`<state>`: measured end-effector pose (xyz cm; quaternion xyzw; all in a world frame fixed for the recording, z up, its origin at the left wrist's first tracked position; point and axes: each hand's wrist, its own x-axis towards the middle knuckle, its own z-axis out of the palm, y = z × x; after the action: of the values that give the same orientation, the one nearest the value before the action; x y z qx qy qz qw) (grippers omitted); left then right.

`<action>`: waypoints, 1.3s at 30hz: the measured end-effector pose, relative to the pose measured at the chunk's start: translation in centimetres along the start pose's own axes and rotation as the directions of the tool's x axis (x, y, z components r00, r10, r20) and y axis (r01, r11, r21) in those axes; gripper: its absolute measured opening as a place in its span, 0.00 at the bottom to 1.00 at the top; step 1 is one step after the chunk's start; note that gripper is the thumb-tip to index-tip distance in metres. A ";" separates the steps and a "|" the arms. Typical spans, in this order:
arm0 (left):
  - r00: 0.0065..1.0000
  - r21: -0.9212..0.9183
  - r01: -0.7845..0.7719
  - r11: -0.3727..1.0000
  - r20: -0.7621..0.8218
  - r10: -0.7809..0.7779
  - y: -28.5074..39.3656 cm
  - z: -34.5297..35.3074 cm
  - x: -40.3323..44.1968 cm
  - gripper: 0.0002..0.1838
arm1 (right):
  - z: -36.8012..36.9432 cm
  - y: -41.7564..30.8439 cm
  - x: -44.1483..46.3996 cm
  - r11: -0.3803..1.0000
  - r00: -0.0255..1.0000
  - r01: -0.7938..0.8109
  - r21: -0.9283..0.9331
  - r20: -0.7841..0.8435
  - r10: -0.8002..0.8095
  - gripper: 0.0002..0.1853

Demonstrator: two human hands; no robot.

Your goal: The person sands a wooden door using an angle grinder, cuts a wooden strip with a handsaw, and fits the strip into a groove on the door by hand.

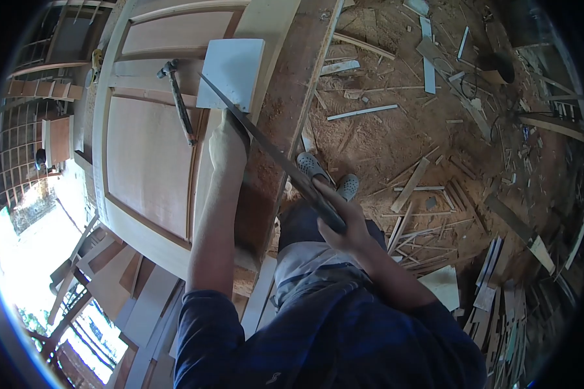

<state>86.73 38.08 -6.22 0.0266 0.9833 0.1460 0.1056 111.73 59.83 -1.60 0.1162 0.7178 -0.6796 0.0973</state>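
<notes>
My right hand (347,223) is wrapped round the dark handle of a long, tapering tool (272,152), which looks like a file or saw. Its thin tip reaches up and left over a white rectangular board (232,68). At the near edge of that board is my left hand (227,139), partly behind the tool; its fingers are hidden, so its grip cannot be made out. A hammer (180,104) lies to the left of the board on a panelled wooden door (150,159).
The workbench edge (310,97) runs beside the door. Offcuts and strips (412,185) litter the dusty floor (376,155) to the right, around my shoes. Boards (139,311) lean at the lower left, and stacked strips (493,305) lie at the lower right.
</notes>
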 end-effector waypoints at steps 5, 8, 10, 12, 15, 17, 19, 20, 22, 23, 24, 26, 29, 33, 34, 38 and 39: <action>0.998 0.023 -0.026 0.999 0.049 0.025 0.6 -0.7 0.1 0.20 | 1.5 -1.1 3.4 0.994 0.990 0.110 0.009 -0.093 -0.109 0.42; 1.000 -0.032 -0.006 0.999 -0.005 0.006 0.5 -0.5 0.0 0.20 | 0.7 0.4 -0.5 0.996 0.995 0.076 0.035 -0.073 -0.073 0.42; 1.000 -0.004 0.024 1.000 0.010 -0.024 1.0 -0.9 0.4 0.20 | -0.4 0.9 -1.8 0.997 0.999 0.048 0.058 -0.009 -0.047 0.42; 1.000 -0.013 0.003 1.000 0.021 -0.003 0.8 -0.5 -0.3 0.20 | 0.5 0.2 1.3 0.997 0.999 0.027 -0.074 -0.014 -0.029 0.41; 0.999 -0.070 -0.054 0.996 -0.009 0.054 0.0 -0.1 0.0 0.20 | 1.3 -1.9 4.5 0.999 1.000 0.019 -0.039 -0.011 -0.020 0.42; 1.000 -0.062 -0.021 0.998 0.010 0.021 -0.6 0.5 0.4 0.19 | 1.4 -1.4 4.0 0.998 0.997 0.059 0.008 -0.054 -0.059 0.42; 1.000 -0.003 0.006 1.000 0.011 -0.006 0.4 -0.2 0.1 0.19 | 1.4 1.4 0.7 0.990 0.979 0.143 -0.006 -0.146 -0.142 0.42; 1.000 0.024 0.020 1.000 0.009 -0.020 0.9 -0.5 0.1 0.19 | 0.8 1.5 -0.4 0.991 0.985 0.131 0.011 -0.118 -0.129 0.41; 1.000 0.004 0.014 1.000 -0.001 -0.014 0.7 -0.8 0.4 0.20 | -0.5 0.8 -1.4 0.993 0.993 0.106 0.043 -0.052 -0.103 0.40; 1.000 -0.003 0.007 1.000 0.010 -0.007 0.7 -0.6 0.0 0.20 | -0.2 1.1 -0.7 0.996 0.995 0.085 0.005 -0.053 -0.084 0.41; 1.000 -0.019 -0.014 1.000 0.011 0.015 0.6 -0.3 -0.3 0.20 | 0.5 0.2 1.6 0.997 0.996 0.063 -0.034 -0.056 -0.065 0.42; 0.998 -0.046 -0.056 0.997 -0.008 0.056 0.1 -0.4 -0.2 0.19 | 1.3 -1.2 3.8 0.998 0.998 0.040 -0.052 -0.044 -0.043 0.43; 1.000 -0.014 -0.027 1.000 0.011 0.027 -0.3 0.1 0.3 0.20 | 1.1 -1.4 3.4 0.998 0.997 0.057 -0.002 -0.050 -0.057 0.42; 0.999 -0.024 0.043 0.999 0.026 -0.042 0.6 -0.6 0.7 0.21 | 0.2 1.5 -0.5 0.979 0.973 0.205 -0.008 -0.107 -0.204 0.40; 0.999 -0.031 0.045 0.999 0.019 -0.044 0.6 -0.6 0.6 0.21 | 0.3 1.4 -0.2 0.983 0.978 0.185 -0.018 -0.091 -0.186 0.40; 0.993 0.038 0.072 0.997 0.087 -0.075 1.6 -1.2 0.0 0.22 | 1.1 -2.2 4.1 0.999 1.000 0.016 -0.041 0.006 -0.015 0.40; 0.996 0.035 0.053 0.998 0.073 -0.056 1.3 -1.0 0.2 0.23 | 1.2 -2.5 4.3 0.999 1.000 0.004 -0.044 0.020 -0.004 0.40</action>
<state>86.39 39.08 -4.92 0.0068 0.9813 0.1259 0.1454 106.84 58.63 -0.58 0.1059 0.7318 -0.6649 0.1056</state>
